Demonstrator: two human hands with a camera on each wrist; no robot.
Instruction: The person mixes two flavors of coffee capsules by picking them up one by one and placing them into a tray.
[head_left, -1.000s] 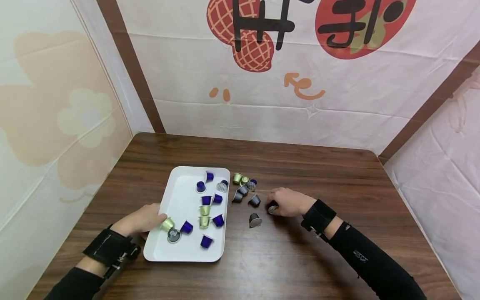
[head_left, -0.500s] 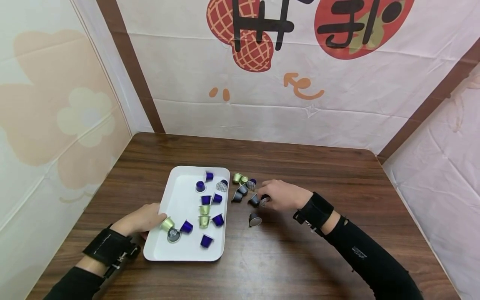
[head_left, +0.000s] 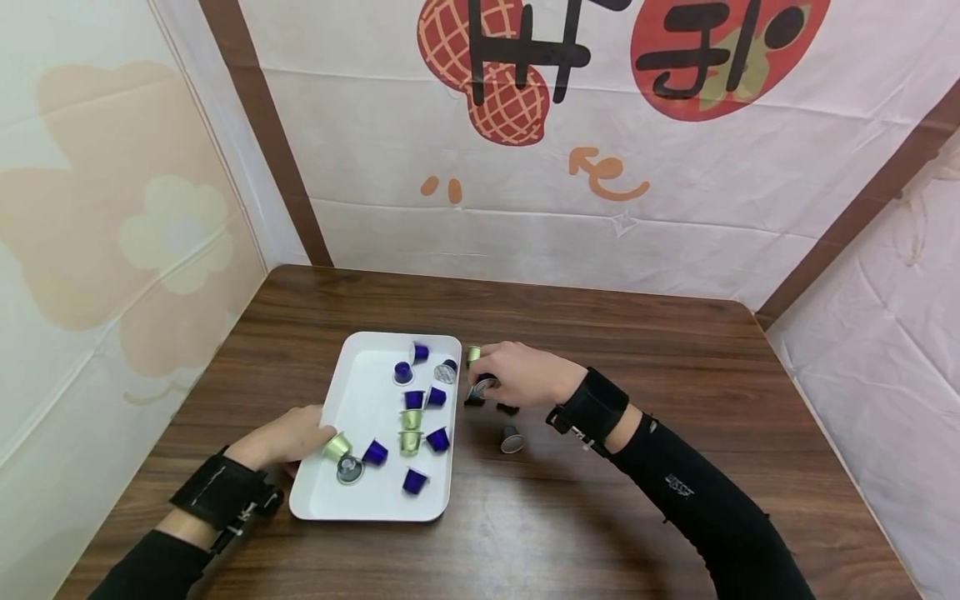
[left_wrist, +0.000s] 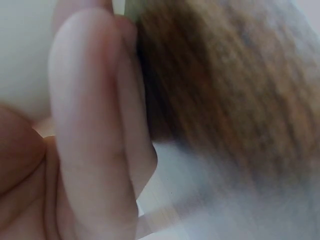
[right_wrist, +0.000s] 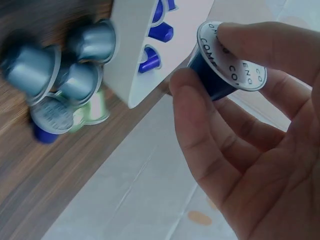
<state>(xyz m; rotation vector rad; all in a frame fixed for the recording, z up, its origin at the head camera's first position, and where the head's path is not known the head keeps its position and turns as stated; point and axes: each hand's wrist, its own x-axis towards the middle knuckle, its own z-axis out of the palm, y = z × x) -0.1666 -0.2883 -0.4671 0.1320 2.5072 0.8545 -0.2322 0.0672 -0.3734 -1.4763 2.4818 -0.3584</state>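
"Starting closest to the wearer, what is there?"

"A bare left hand (head_left: 285, 437) gripping the left rim of a shallow, white, round-cornered tray (head_left: 358, 404), thumb lapped over the edge. The left wrist view is too blurred to say how the fingers lie beneath. Inside the tray are shiny purple cup-shaped capsules (head_left: 376, 453), three pale green capsules (head_left: 337, 447) and one silver-grey capsule (head_left: 348, 470)."

"And further on?"

"Right of the tray, on a brown wood-grain table (head_left: 570, 517), a lone dark grey capsule (head_left: 512, 439) lies apart. Just past it, the bare right hand (head_left: 521, 373) pinches a dark blue, cup-shaped capsule with a printed white lid (right_wrist: 227, 70), fingertips clamped on lid and side."

"How would that one handle?"

"Light, I'd judge, and fairly stiff, though its thin wall could dent and the lid might tear under a hard press. The smooth, tapering sides look slippery. Best hold: across the wider rim, where the lip stops fingers sliding."

"What lies around and behind?"

"By that hand, a loose group of blue-grey capsules (right_wrist: 30, 70), a purple, foil-lidded capsule (right_wrist: 52, 114) and some green. Farthest off, a white cloth backdrop (head_left: 375, 142) with red-and-black print."
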